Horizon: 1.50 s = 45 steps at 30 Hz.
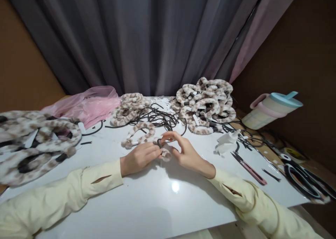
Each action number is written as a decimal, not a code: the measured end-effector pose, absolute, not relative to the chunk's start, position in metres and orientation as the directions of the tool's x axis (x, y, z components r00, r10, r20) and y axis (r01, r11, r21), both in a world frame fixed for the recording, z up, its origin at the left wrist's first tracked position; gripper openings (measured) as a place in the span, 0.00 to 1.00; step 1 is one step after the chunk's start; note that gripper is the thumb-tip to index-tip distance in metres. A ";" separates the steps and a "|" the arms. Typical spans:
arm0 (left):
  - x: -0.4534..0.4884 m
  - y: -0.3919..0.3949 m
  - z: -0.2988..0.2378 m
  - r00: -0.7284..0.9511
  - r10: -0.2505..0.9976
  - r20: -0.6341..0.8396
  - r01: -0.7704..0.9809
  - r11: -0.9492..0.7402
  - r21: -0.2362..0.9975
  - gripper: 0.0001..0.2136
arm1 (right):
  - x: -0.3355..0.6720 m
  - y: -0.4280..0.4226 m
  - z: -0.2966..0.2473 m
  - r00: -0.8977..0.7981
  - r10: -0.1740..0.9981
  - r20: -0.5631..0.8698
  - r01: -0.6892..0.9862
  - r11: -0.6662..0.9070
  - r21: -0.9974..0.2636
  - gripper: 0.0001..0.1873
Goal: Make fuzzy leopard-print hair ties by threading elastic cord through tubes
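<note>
My left hand [141, 157] is closed in a pinch on a white-and-brown furry tube [166, 155], near its end. The curled fingers of my right hand [189, 154] reach over the tube and meet a short bend of dark cord [159, 142] at its tip; the thumb sits lower, a little apart from the forefinger. More of the furry piece, a curved loop [143, 129], lies just beyond my left hand; whether it joins the held end is hidden by the fingers.
Furry rings are piled at left [34, 144], back centre [130, 107] and back right [207, 104]. Dark cords [162, 118] lie tangled between. A pink plastic bag [89, 104], a tumbler [271, 109], crumpled tissue [227, 142], pink-handled tweezers [250, 169] and scissors [301, 181] surround the workspace.
</note>
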State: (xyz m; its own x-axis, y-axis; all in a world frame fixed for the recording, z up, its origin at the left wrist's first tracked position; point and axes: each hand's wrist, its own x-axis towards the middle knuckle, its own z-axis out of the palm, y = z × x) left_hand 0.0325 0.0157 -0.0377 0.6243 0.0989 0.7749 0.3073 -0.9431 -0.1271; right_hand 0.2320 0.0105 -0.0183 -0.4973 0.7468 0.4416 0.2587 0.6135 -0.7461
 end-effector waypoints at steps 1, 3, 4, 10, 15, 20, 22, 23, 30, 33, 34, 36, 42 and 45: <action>0.032 0.016 -0.037 0.640 0.053 0.767 0.297 -0.937 -0.182 0.06 | 0.234 0.009 -0.013 -0.524 0.762 0.380 0.217 0.551 -0.806 0.19; 0.030 0.017 -0.034 0.678 -0.044 0.734 0.261 -0.918 -0.297 0.05 | 0.240 0.006 -0.004 -0.620 0.743 0.252 0.202 0.461 -0.864 0.11; 0.030 0.016 -0.033 0.690 -0.086 0.719 0.242 -0.909 -0.340 0.04 | 0.242 0.005 -0.001 -0.668 0.718 0.198 0.224 0.447 -0.866 0.09; 0.029 0.016 -0.031 0.707 -0.201 0.678 0.161 -0.887 -0.432 0.02 | 0.241 0.007 -0.004 -0.772 0.616 0.157 0.312 0.582 -0.750 0.10; 0.029 0.017 -0.034 0.704 -0.192 0.684 0.166 -0.892 -0.421 0.02 | 0.236 0.007 -0.010 -0.776 0.597 0.203 0.285 0.619 -0.732 0.06; 0.031 0.015 -0.040 0.655 0.007 0.755 0.291 -0.925 -0.244 0.04 | 0.234 0.006 -0.015 -0.703 0.648 0.293 0.289 0.637 -0.715 0.07; 0.034 0.012 -0.042 0.624 0.131 0.770 0.356 -0.925 -0.131 0.05 | 0.232 0.005 -0.019 -0.649 0.684 0.333 0.313 0.639 -0.702 0.06; 0.036 0.011 -0.042 0.607 0.171 0.776 0.385 -0.918 -0.099 0.05 | 0.231 0.004 -0.021 -0.623 0.698 0.354 0.330 0.644 -0.690 0.06; 0.044 0.008 -0.043 0.556 0.240 0.796 0.524 -0.844 -0.112 0.06 | 0.223 -0.001 -0.030 -0.514 0.689 0.511 0.426 0.722 -0.545 0.09; 0.044 0.009 -0.043 0.575 0.280 0.768 0.542 -0.834 -0.102 0.07 | 0.221 -0.002 -0.032 -0.510 0.624 0.592 0.453 0.780 -0.432 0.10; 0.044 0.009 -0.043 0.582 0.297 0.757 0.548 -0.831 -0.096 0.08 | 0.220 -0.002 -0.033 -0.516 0.603 0.608 0.462 0.794 -0.396 0.11; 0.044 0.010 -0.042 0.588 0.327 0.740 0.559 -0.825 -0.080 0.09 | 0.219 -0.002 -0.034 -0.528 0.569 0.630 0.477 0.813 -0.334 0.12; 0.045 0.013 -0.041 0.610 0.315 0.727 0.556 -0.824 -0.109 0.10 | 0.218 -0.001 -0.034 -0.547 0.515 0.660 0.535 0.821 -0.198 0.13; 0.046 0.014 -0.041 0.599 0.319 0.734 0.560 -0.822 -0.100 0.09 | 0.218 -0.001 -0.033 -0.556 0.494 0.668 0.553 0.820 -0.146 0.13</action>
State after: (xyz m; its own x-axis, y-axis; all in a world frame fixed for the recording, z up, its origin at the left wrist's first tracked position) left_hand 0.0459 0.0142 -0.0412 0.5990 0.3189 0.7345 0.5601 -0.8224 -0.0997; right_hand 0.2178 -0.0009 -0.0329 -0.5565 0.4941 0.6680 0.5529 0.8203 -0.1462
